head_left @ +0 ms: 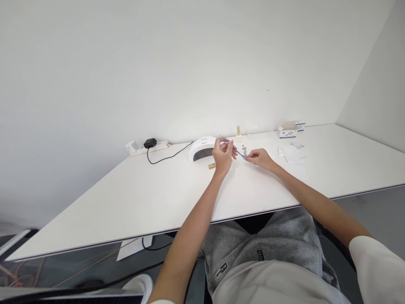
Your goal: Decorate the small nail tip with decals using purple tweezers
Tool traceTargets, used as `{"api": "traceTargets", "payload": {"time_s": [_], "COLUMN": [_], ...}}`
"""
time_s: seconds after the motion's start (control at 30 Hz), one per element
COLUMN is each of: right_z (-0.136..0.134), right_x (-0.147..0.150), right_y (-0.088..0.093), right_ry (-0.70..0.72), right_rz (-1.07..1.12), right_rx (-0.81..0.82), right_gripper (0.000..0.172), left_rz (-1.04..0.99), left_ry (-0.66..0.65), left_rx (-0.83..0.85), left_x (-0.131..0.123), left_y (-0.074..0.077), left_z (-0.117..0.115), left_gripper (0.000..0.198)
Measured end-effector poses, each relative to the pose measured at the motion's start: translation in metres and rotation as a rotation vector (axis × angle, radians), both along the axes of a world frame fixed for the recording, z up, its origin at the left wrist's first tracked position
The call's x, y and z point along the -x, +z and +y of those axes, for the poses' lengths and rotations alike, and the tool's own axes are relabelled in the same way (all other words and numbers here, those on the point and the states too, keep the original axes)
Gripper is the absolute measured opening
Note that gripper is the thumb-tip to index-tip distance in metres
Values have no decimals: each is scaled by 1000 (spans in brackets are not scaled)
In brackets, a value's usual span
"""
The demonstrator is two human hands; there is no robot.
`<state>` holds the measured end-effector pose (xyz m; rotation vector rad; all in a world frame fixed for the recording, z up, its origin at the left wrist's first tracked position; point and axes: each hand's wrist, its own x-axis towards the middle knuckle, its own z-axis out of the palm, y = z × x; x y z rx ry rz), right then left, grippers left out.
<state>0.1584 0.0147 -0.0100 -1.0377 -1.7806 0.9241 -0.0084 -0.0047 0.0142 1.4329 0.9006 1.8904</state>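
Observation:
My left hand (223,155) is closed around a slim purple-blue tool (238,152), which slants down to the right. The tool's lower tip meets a tiny bluish piece (244,157) at the fingertips of my right hand (260,158). Those right fingers are pinched together; what they hold is too small to name. Just behind the tip are small greenish-grey bits (244,148). A white arched nail lamp (202,145) stands left of my left hand, and a small gold-coloured block (211,166) lies in front of it.
Near the wall are a small bottle with a gold cap (238,134) and white boxes with blue print (287,131). White papers (293,154) lie to the right. A black adapter (149,143) sits on a power strip (155,147); its cable runs toward the lamp. The white table (142,194) ends before my lap.

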Motion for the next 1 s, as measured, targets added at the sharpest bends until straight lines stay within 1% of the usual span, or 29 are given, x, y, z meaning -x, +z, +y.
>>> {"api": "traceTargets", "payload": {"time_s": [0.17, 0.33, 0.63, 0.8, 1.0], "right_z": [0, 1, 6, 6, 10], "right_x": [-2, -4, -4, -6, -10], "right_y": [3, 4, -1, 1, 1], "right_ry": [27, 60, 102, 135, 151], "right_rz": [5, 18, 46, 120, 186], "right_rx": [45, 59, 81, 130, 128], "right_gripper": [22, 23, 24, 28, 29], "left_rz": [-7, -43, -52, -54, -68], "left_ry": [9, 20, -12, 6, -2], "left_rx": [16, -5, -2, -3, -7], "left_x": [1, 2, 1, 3, 4], "left_y": [3, 5, 5, 5, 5], "left_z": [-2, -3, -3, -1, 0], "left_gripper": [31, 32, 35, 35, 35]}}
